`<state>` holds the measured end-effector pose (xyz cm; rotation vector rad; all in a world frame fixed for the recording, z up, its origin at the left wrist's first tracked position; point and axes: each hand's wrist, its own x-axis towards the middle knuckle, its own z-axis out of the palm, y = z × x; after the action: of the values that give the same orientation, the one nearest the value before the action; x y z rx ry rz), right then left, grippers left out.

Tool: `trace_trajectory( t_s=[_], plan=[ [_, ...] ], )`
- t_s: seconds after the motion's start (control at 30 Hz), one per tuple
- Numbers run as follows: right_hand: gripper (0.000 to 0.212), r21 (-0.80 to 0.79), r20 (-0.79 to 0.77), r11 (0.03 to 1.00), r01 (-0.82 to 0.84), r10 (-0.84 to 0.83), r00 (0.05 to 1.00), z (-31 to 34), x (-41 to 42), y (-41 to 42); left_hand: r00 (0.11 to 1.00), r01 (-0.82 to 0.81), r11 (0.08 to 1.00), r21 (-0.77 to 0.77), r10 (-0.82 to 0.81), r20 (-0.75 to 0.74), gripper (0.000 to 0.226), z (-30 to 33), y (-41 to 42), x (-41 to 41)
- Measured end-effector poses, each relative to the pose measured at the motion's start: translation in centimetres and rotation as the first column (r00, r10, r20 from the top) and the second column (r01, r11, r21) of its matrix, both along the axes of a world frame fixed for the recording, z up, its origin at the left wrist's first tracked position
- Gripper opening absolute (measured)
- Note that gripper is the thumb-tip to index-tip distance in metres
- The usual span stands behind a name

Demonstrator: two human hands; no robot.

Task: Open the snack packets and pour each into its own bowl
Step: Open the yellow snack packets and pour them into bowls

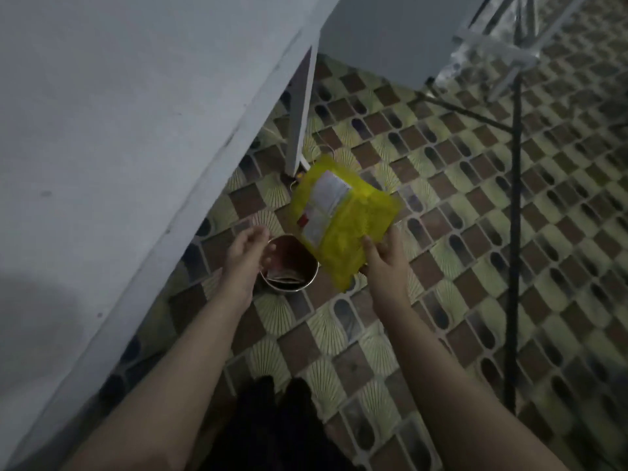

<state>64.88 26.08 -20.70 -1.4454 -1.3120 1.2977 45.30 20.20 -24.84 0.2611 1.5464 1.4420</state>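
Note:
A yellow snack packet [343, 219] with a white label hangs above the patterned floor, and my right hand [384, 256] pinches its lower right corner. Below it a round metal container [307, 277] stands on the floor with a reddish wrapper lying inside. My left hand [246, 249] hovers over the container's left rim with fingers loosely curled, holding nothing. Part of a second metal vessel [294, 185] shows behind the packet, mostly hidden.
A white table top [102, 130] fills the left side, its leg [300, 110] standing just beyond the packet. A dark tripod pole [515, 232] and metal frame stand at the right. My dark-clothed legs [272, 419] are at the bottom.

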Motion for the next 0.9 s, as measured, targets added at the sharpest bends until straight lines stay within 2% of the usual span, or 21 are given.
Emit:
trace_trajectory(
  t_s=[0.1, 0.17, 0.23, 0.33, 0.47, 0.57, 0.63, 0.73, 0.83, 0.9],
  plan=[
    [0.039, 0.022, 0.276, 0.989, -0.146, 0.134, 0.952, -8.4, -1.0, 2.4, 0.999, 0.019, 0.997, -0.070, -0.021, -0.025, 0.007, -7.1, 1.3, -0.4],
    [0.041, 0.009, 0.485, 0.970, -0.244, 0.209, 0.849, -14.6, -1.9, 4.3, 0.998, 0.027, 0.995, -0.098, -0.033, -0.056, 0.005, -12.4, 2.5, -1.0],
    [0.045, -0.001, 0.614, 0.933, -0.360, 0.285, 0.736, -20.5, -2.8, 5.7, 0.995, 0.038, 0.992, -0.121, -0.048, -0.082, 0.006, -17.7, 3.6, -1.7],
    [0.050, -0.064, 0.738, 0.854, -0.517, 0.389, 0.551, -29.1, -4.3, 7.4, 0.992, 0.038, 0.988, -0.148, -0.055, -0.111, 0.009, -25.4, 4.9, -2.5],
    [0.050, -0.146, 0.862, 0.774, -0.616, 0.406, 0.306, -38.1, -6.6, 9.0, 0.985, 0.043, 0.980, -0.193, -0.074, -0.154, 0.018, -32.9, 6.1, -3.3],
    [0.043, -0.223, 0.863, 0.727, -0.649, 0.457, 0.216, -41.8, -8.2, 9.8, 0.976, 0.084, 0.972, -0.218, -0.124, -0.178, 0.018, -36.0, 6.3, -3.5],
    [0.042, -0.208, 0.846, 0.741, -0.638, 0.464, 0.262, -42.2, -8.6, 9.5, 0.970, 0.113, 0.965, -0.235, -0.158, -0.185, 0.014, -36.1, 6.2, -3.3],
    [0.039, -0.115, 0.772, 0.837, -0.535, 0.414, 0.482, -39.4, -8.4, 7.8, 0.963, 0.117, 0.965, -0.234, -0.168, -0.212, 0.014, -32.9, 5.7, -2.6],
    [0.027, 0.036, 0.662, 0.921, -0.389, 0.270, 0.700, -32.9, -8.0, 5.5, 0.957, 0.124, 0.970, -0.209, -0.173, -0.234, 0.018, -26.9, 5.0, -1.3],
    [0.023, 0.108, 0.567, 0.954, -0.280, 0.172, 0.806, -26.9, -7.5, 4.0, 0.952, 0.135, 0.976, -0.172, -0.176, -0.249, 0.017, -21.6, 4.3, -0.1]
  ],
)
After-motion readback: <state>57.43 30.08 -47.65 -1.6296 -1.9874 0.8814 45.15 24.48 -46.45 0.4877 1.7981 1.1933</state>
